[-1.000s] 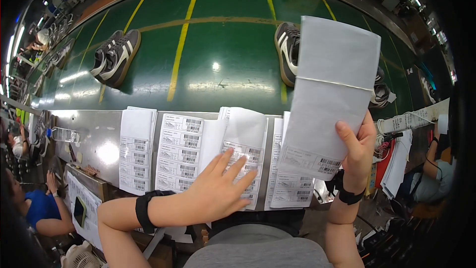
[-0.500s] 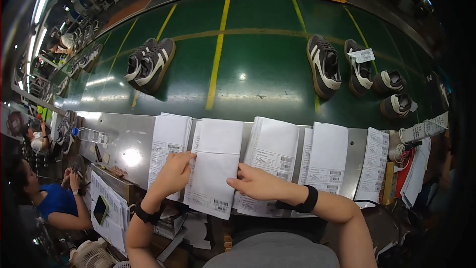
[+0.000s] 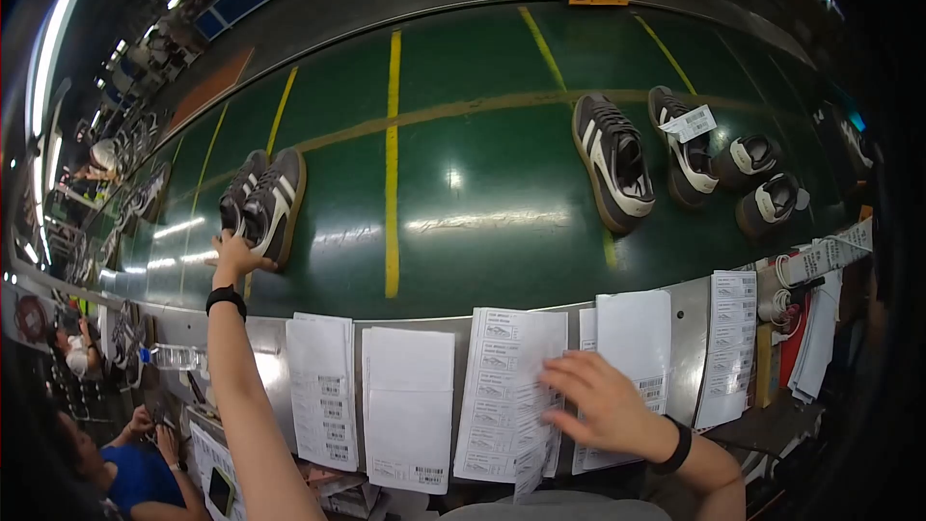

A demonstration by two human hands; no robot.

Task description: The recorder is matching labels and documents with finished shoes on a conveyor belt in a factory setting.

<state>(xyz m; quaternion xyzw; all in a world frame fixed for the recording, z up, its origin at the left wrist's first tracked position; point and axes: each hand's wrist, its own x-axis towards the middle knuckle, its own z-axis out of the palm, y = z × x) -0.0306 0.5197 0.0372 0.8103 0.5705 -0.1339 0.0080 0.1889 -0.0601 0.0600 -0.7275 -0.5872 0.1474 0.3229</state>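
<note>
My left arm is stretched over the green surface, and my left hand (image 3: 239,256) closes around the heel end of a grey sneaker with white stripes (image 3: 275,203). Its mate (image 3: 241,183) stands close against it on the left. My right hand (image 3: 603,405) has its fingers apart at the right side of a stack of printed label sheets (image 3: 492,396). The sheets' edges are blurred there. Left of that stack lies a mostly blank white stack (image 3: 410,367) with small print at its bottom. Another label stack (image 3: 321,367) lies further left.
More sneakers (image 3: 612,159) stand at the right on the yellow-lined green belt (image 3: 463,164), one with a paper tag (image 3: 688,123). Further label stacks (image 3: 634,328) lie on the metal ledge. A plastic bottle (image 3: 176,357), a phone (image 3: 222,490) and a co-worker in blue (image 3: 145,473) are at left.
My left hand has left the white stack and reached forward left to the sneakers. My right hand has moved right onto the neighbouring label stack, whose top now shows printed labels. The view has shifted.
</note>
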